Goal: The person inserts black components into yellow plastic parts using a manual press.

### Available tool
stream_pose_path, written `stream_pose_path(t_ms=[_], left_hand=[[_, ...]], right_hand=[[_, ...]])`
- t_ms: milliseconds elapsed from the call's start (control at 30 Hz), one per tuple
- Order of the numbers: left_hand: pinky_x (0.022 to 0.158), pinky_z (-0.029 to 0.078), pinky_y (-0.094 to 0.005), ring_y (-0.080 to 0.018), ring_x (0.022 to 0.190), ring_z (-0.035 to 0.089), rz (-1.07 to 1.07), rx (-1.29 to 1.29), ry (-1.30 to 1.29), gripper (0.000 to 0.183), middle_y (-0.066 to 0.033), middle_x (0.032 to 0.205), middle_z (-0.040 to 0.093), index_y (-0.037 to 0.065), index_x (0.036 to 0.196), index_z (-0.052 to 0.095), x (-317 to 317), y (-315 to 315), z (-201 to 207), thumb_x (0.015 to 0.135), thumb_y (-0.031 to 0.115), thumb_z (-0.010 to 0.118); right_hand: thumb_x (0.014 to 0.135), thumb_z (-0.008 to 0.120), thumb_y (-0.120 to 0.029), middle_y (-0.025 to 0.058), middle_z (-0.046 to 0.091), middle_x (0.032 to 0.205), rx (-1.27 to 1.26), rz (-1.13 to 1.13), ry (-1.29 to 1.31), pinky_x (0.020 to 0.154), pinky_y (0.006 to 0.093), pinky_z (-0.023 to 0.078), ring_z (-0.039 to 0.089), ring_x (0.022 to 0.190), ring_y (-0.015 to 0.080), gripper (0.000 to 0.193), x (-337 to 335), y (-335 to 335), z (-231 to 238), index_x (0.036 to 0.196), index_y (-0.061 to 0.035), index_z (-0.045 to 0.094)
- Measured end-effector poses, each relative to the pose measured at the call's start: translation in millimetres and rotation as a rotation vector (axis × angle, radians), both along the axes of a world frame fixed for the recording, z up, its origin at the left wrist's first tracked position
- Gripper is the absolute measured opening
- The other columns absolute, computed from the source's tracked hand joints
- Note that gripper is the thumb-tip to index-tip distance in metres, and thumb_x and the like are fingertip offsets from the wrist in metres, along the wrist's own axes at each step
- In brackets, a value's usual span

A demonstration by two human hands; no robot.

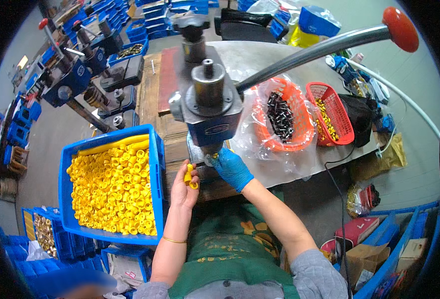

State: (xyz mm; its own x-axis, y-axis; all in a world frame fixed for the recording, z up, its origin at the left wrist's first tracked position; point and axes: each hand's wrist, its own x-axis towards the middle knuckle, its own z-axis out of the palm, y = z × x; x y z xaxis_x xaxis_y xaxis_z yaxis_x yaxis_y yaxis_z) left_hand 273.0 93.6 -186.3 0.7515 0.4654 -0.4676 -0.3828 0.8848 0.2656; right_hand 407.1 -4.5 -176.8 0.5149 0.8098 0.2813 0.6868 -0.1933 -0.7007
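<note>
Hundreds of yellow caps [111, 192] fill a blue bin [111, 236]; beside it, a bare left hand [184, 188] clasps yellow pieces [188, 177] just left of the press ram [211, 149]; the gloved right hand [234, 169] is nearer the ram, fingertips drawn in, their hold hidden; an orange basket [307, 130] sits farther right.

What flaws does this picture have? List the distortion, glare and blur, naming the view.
Head view: strong fisheye bending, with black corners; head view: bright glints on the red knob and clear bag; head view: a smeared patch at lower left hides detail, while the yellow caps in the blue crate look fairly sharp.
</note>
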Motion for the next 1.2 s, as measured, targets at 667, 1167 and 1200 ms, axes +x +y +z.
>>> stream_pose_path(t_ms=[667,1167,1200], left_hand=[[0.051,0.038,-0.0197,-0.0096,0.066,0.049,-0.018,0.462,0.277,0.023,-0.0045,0.083,0.056,0.007,0.106,0.05,17.9,-1.8,7.1,0.085,0.017,0.052],[0.045,0.041,-0.0191,-0.0131,0.064,0.047,-0.021,-0.363,-0.231,0.02,-0.007,0.085,0.051,0.008,0.101,0.049,-4.3,2.6,2.4,0.088,0.023,0.044],[0.043,0.038,-0.0186,-0.0126,0.063,0.046,-0.071,-0.295,-0.22,0.021,-0.0068,0.084,0.05,0.008,0.103,0.048,-2.1,1.0,2.1,0.088,0.023,0.045]], right_hand=[[0.077,0.049,-0.013,0.0199,0.06,0.087,-0.754,-0.496,-0.336,0.069,0.0418,0.048,0.059,0.081,0.0353,0.02,190.0,-105.5,35.9,0.089,-0.0025,0.062],[0.086,0.049,-0.013,0.0065,0.063,0.079,0.14,-0.235,0.288,0.052,0.0255,0.046,0.059,0.064,0.0128,0.015,42.8,-89.5,113.3,0.094,-0.002,0.057],[0.087,0.049,-0.013,0.0051,0.062,0.079,0.097,-0.149,0.422,0.053,0.0229,0.046,0.058,0.065,0.0095,0.017,25.8,-84.1,108.3,0.096,-0.0017,0.056]])
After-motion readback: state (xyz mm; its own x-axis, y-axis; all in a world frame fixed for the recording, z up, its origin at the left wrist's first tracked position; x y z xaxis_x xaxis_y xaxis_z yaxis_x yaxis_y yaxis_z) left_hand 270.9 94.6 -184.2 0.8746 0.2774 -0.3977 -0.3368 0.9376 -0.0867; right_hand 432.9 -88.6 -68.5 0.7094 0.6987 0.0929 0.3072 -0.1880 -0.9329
